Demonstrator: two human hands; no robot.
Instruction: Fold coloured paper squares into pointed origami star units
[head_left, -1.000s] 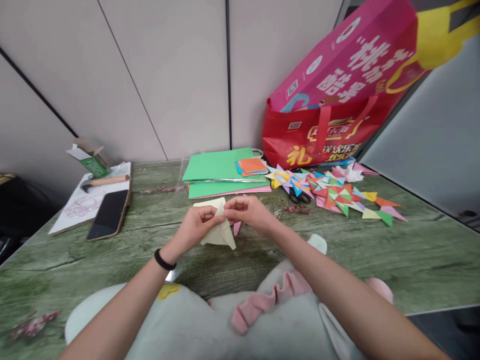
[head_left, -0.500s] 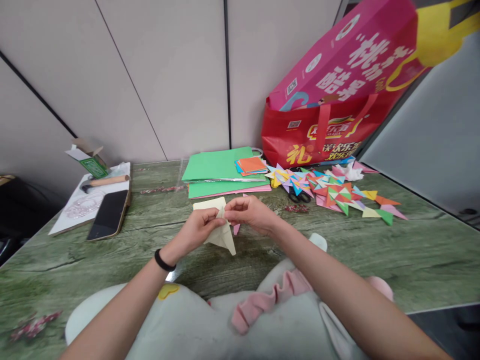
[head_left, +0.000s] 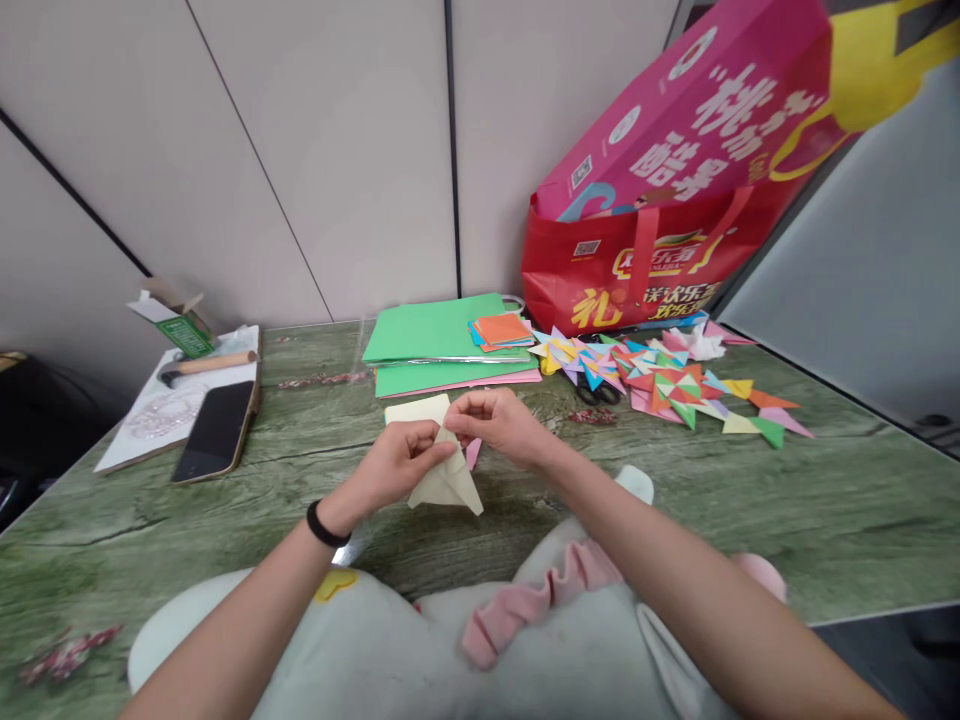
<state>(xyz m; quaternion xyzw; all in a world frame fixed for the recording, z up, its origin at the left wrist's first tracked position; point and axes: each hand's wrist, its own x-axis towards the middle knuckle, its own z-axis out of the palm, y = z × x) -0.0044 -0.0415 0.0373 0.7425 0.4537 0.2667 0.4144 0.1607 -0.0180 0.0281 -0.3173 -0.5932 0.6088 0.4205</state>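
Observation:
Between my two hands is a pale yellow sheet of folded paper (head_left: 450, 484), its lower part fanning out into a pointed corner. My left hand (head_left: 394, 462) is closed, pinching the paper between thumb and fingers. With thumb and forefinger together, my right hand (head_left: 501, 425) grips the paper's upper tip. Behind my left hand lies a pale yellow pad of paper (head_left: 417, 408) on the table. A bit of pink paper (head_left: 473, 453) shows under my right hand, mostly hidden.
Green folders (head_left: 427, 330) lie at the back, with small coloured squares (head_left: 502, 330) on top. Folded paper pieces (head_left: 675, 385) and black scissors (head_left: 598, 391) are to the right, before a red bag (head_left: 637, 260). Leftward are a phone (head_left: 214, 432), a hammer (head_left: 214, 365) and a small box (head_left: 180, 325).
The folded paper's lower part has swung slightly right and spreads wider. My right hand has shifted a little left at the upper tip. Both hands keep their hold.

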